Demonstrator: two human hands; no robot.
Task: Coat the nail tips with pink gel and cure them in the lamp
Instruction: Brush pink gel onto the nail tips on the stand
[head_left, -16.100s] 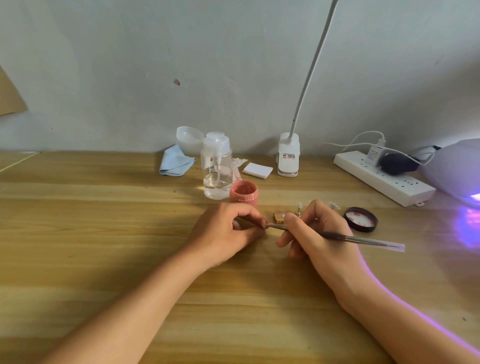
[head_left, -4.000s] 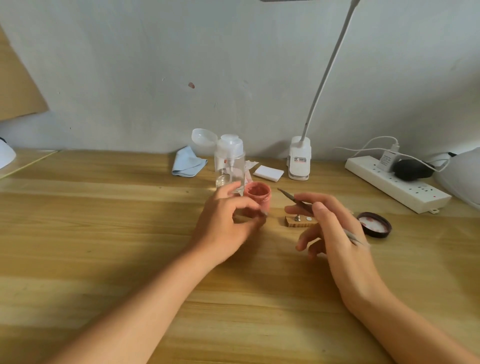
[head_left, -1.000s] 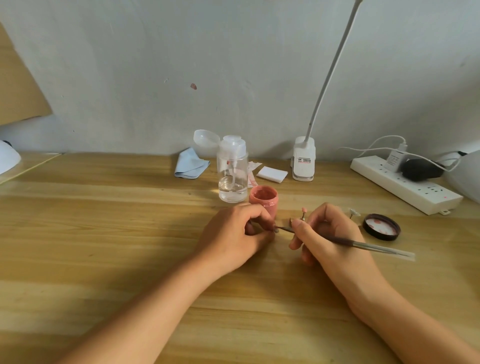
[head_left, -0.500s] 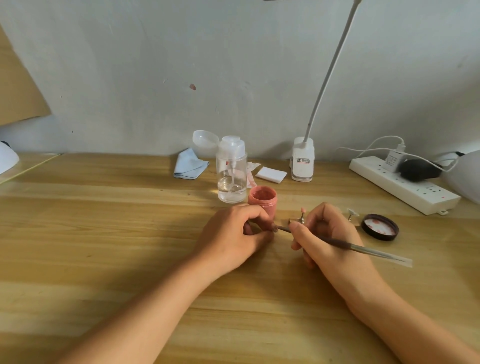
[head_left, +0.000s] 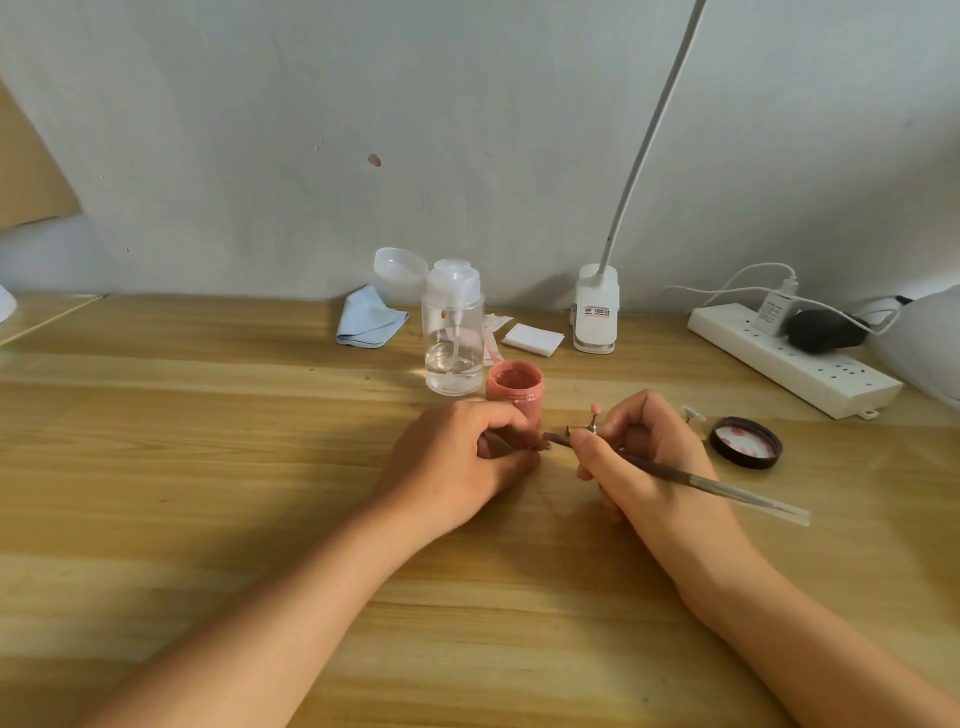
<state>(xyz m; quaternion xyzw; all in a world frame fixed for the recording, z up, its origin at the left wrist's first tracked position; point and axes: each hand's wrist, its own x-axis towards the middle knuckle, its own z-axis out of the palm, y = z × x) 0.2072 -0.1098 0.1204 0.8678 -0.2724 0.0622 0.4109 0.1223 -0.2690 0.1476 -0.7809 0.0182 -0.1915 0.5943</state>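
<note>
My left hand (head_left: 457, 462) rests on the wooden table with its fingers curled, pinching a small nail tip at about its fingertips; the tip itself is mostly hidden. My right hand (head_left: 644, 457) grips a thin gel brush (head_left: 691, 480) like a pen, its bristle end touching the spot at my left fingertips. The open pot of pink gel (head_left: 515, 389) stands just behind my left hand. A nail tip on a small metal stand (head_left: 593, 418) pokes up behind my right fingers. The white curing lamp (head_left: 930, 343) sits at the far right edge, partly out of frame.
The pot's black lid (head_left: 746, 442) lies right of my right hand. A clear pump bottle (head_left: 453, 338), a blue cloth (head_left: 369, 318), white pads (head_left: 533, 339) and a clip lamp base (head_left: 595, 309) stand along the wall. A white power strip (head_left: 789, 358) lies at the back right.
Four seconds ago my right hand held the brush raised near the pot; it has since come down to my left fingertips. Over the last second both hands barely moved.
</note>
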